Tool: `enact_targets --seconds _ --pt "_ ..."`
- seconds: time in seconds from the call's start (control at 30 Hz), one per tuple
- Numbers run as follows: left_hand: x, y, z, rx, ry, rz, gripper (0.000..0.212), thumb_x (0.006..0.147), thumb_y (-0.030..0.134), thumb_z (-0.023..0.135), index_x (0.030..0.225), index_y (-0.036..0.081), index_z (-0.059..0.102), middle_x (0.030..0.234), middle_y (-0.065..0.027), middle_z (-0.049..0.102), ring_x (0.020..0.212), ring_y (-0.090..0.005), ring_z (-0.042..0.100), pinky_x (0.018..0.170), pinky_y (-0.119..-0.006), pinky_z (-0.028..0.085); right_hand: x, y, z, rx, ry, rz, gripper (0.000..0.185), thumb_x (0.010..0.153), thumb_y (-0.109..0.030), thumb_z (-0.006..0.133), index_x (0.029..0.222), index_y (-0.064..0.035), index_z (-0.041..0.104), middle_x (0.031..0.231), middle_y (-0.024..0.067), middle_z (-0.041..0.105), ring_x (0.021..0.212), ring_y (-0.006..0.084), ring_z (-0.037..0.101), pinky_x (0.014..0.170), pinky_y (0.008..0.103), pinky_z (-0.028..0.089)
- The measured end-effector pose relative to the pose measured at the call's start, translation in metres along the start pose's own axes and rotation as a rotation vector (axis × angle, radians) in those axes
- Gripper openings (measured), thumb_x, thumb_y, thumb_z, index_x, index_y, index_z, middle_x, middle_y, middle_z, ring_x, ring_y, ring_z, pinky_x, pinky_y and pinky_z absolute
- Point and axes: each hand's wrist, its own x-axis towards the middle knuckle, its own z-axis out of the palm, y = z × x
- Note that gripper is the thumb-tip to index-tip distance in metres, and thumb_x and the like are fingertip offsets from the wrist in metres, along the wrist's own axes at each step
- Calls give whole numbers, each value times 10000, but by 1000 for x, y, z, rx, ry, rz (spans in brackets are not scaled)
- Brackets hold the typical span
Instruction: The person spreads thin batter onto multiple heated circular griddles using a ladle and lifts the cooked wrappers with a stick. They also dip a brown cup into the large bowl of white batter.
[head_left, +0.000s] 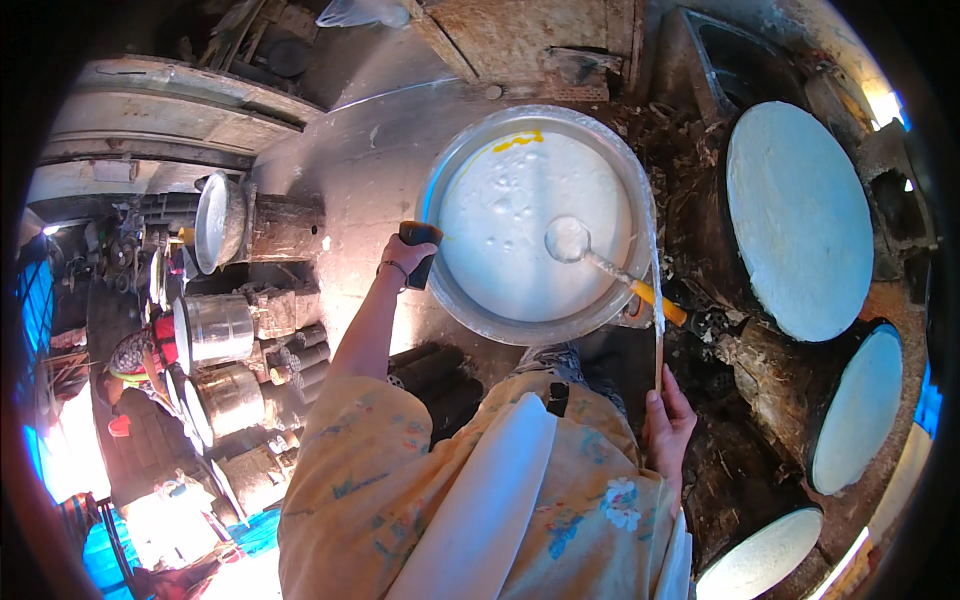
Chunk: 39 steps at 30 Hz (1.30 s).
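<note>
My left hand (411, 255) grips a dark block-like object (420, 253) beside the left rim of a large round metal basin (541, 114). Thick white batter-like liquid (517, 225) with bubbles and a yellow streak near the far edge fills the basin. A ladle (568, 238) lies in the liquid, its handle, partly yellow, resting across the near right rim. My right hand (669, 412) holds the lower end of a long thin stick (658, 322), coated white higher up, which reaches up along the basin's right side. What the dark object is exactly, I cannot tell.
Several large round white surfaces (801, 221) on dark stands line the right side. At left are a metal bowl (217, 221), metal pots (217, 328) and stacked perforated cylinders (309, 356). A person (142, 356) is at the far left. Wooden boards (180, 97) stand at upper left.
</note>
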Motion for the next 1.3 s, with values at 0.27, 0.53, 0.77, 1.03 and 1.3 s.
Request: enact_targets --seconds 0.27,0.53,0.77,1.03,1.3 --pt "-78 45 -15 -227 321 99 784 563 424 797 1139 -7 486 1029 -190 619 933 -311 616 812 -386 498 -10 7 -7 13 -17 -29 425 853 -58 610 1253 30 499 912 -22 590 774 33 469 738 170 402" --pt "-35 -42 98 -259 -146 -172 669 571 384 802 1071 -14 604 919 -149 656 756 -244 653 673 -358 544 -15 25 -8 -11 -42 -83 422 844 -31 607 1254 1 513 864 -50 573 695 11 424 650 151 376" --pt "-65 23 36 -671 -209 -111 498 667 330 779 991 -18 628 865 -115 668 707 -185 652 651 -307 537 -2 20 0 83 34 -19 395 854 -48 598 1242 -25 531 738 -77 542 525 -8 338 457 145 268" --pt "-150 138 -50 -673 644 637 668 645 243 812 1153 -3 456 1030 -152 601 895 -232 613 761 -334 513 11 18 9 20 12 -68 389 866 -99 594 1248 -59 533 647 -70 529 429 -4 329 379 164 240" --pt "-90 34 77 -786 -553 -194 556 671 265 786 1108 -7 576 972 -110 659 784 -199 655 701 -300 545 14 10 17 -46 -24 -111 403 863 -95 598 1258 -60 527 650 -87 504 450 -8 331 398 161 240"
